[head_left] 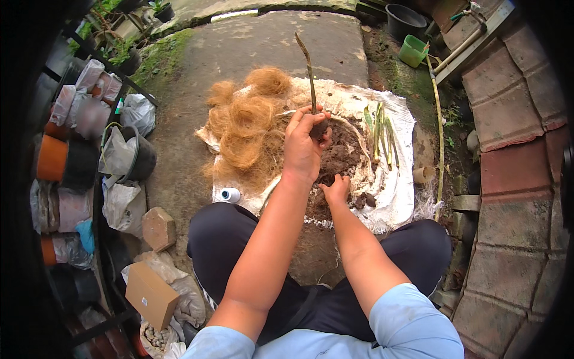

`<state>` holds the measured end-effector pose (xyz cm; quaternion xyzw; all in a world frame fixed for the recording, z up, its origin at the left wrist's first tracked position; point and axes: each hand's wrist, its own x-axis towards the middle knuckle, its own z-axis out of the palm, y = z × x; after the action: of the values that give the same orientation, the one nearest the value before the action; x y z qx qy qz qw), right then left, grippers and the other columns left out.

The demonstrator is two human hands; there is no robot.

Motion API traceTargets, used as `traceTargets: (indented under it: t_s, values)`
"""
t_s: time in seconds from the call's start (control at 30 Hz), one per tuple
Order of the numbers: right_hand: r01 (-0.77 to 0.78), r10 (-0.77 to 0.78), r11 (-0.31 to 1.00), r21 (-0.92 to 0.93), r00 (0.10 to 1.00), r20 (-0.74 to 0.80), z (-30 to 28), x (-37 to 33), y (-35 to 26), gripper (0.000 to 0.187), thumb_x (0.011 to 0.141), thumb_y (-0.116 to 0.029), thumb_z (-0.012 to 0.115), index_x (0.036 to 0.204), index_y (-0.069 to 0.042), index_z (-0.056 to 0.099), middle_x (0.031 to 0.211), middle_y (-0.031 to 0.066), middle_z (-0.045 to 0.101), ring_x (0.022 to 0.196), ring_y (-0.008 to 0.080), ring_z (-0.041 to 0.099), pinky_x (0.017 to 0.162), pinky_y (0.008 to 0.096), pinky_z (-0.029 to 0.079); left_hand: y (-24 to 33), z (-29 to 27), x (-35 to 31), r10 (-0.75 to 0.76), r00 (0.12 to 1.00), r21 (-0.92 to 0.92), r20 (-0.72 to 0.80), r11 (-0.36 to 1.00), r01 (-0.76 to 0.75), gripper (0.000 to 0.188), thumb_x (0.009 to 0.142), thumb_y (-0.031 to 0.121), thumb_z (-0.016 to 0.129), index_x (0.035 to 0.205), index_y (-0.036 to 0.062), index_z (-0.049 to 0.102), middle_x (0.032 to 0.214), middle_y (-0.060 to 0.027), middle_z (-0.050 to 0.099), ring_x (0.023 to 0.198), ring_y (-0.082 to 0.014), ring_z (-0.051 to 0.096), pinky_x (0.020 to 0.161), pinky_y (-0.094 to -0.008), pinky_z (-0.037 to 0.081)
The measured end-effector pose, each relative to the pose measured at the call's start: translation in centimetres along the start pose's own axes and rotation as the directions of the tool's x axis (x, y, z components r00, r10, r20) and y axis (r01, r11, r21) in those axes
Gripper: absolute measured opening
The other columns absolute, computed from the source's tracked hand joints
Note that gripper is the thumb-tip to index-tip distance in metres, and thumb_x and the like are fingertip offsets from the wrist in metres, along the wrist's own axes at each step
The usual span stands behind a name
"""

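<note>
My left hand (306, 142) is raised over the soil, its fingers wrapped round the base of a thin brown plant stem (311, 75). The stem stands nearly upright, and a dark clump of soil (319, 128) shows at its foot between my fingers. Lower and to the right, my right hand (336, 190) reaches down to the heap of dark soil (344, 149), fingers curled into it; the fingertips are partly hidden. Under the heap lies a white woven sack (402, 179). Green cut leaf stalks (381, 134) rest on its right part. Brown coconut fibre (245, 128) is piled at its left.
A spool of thread (229, 195) sits by my left knee. To the left are a stone block (158, 229), a cardboard box (150, 294), a black bucket (140, 158) and wrapped pots. At the far right stand a green container (412, 51), a black basin (405, 23) and a tiled ledge (508, 221).
</note>
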<state>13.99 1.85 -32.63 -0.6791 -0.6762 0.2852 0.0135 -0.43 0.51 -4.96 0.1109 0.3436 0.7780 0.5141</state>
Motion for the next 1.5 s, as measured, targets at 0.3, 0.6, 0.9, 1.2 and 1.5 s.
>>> traceTargets:
  t_s: [0.3,0.6,0.9,1.2,1.5]
  values:
    - [0.062,0.007,0.878,0.475,0.990,-0.142,4.7,3.5,6.0,0.023,0.096,-0.005,0.074,0.116,0.004,0.067,0.122,0.0172,0.060,0.110,0.0349,0.063,0.096,0.0441,0.053,-0.8,-0.2,0.7,-0.021,1.000,0.057,0.000,0.998,0.021,0.023,0.097,0.018,0.064,0.119,0.0101,0.061,0.104,-0.0027,0.068,0.077,-0.0138,0.052,0.067,-0.0294,0.041]
    - [0.238,-0.215,0.969,0.070,0.947,-0.238,2.4,2.8,7.2,0.012,0.089,-0.001,0.076,0.100,-0.003,0.080,0.108,0.0180,0.076,0.102,0.0350,0.074,0.089,0.0402,0.060,0.0,-0.8,0.7,-0.062,0.995,-0.077,0.077,0.995,0.068,0.029,0.106,0.025,0.053,0.124,0.0028,0.058,0.110,-0.0128,0.070,0.079,-0.0202,0.065,0.066,-0.0319,0.050]
    - [-0.265,0.302,0.751,0.605,0.952,0.042,-3.8,2.7,2.7,0.015,0.087,0.000,0.083,0.101,0.002,0.080,0.093,0.0140,0.080,0.074,0.0179,0.077,0.067,0.0313,0.062,1.2,0.4,-0.1,0.006,0.988,-0.068,0.155,0.998,0.004,0.023,0.104,0.015,0.067,0.117,0.0012,0.052,0.121,-0.0260,0.068,0.103,-0.0358,0.076,0.084,-0.0436,0.068]
    - [-0.141,-0.038,0.712,0.687,0.970,0.238,-20.9,-0.4,-5.0,0.019,0.087,0.002,0.081,0.105,0.005,0.077,0.094,0.0136,0.079,0.076,0.0177,0.075,0.069,0.0297,0.063,2.4,2.2,-2.6,-0.135,0.974,-0.019,0.182,0.990,0.140,0.019,0.102,0.013,0.067,0.116,0.0005,0.061,0.101,-0.0109,0.071,0.095,-0.0245,0.074,0.076,-0.0359,0.064]
    - [0.325,-0.472,0.720,0.613,0.877,0.089,-33.3,-8.4,-11.0,0.018,0.091,-0.002,0.081,0.108,0.002,0.080,0.095,0.0091,0.079,0.082,0.0135,0.072,0.075,0.0294,0.060,2.6,1.7,-4.1,-0.155,0.981,0.107,-0.115,0.980,0.167,0.031,0.109,0.033,0.051,0.108,0.0048,0.064,0.095,-0.0062,0.065,0.084,-0.0189,0.064,0.075,-0.0379,0.056]
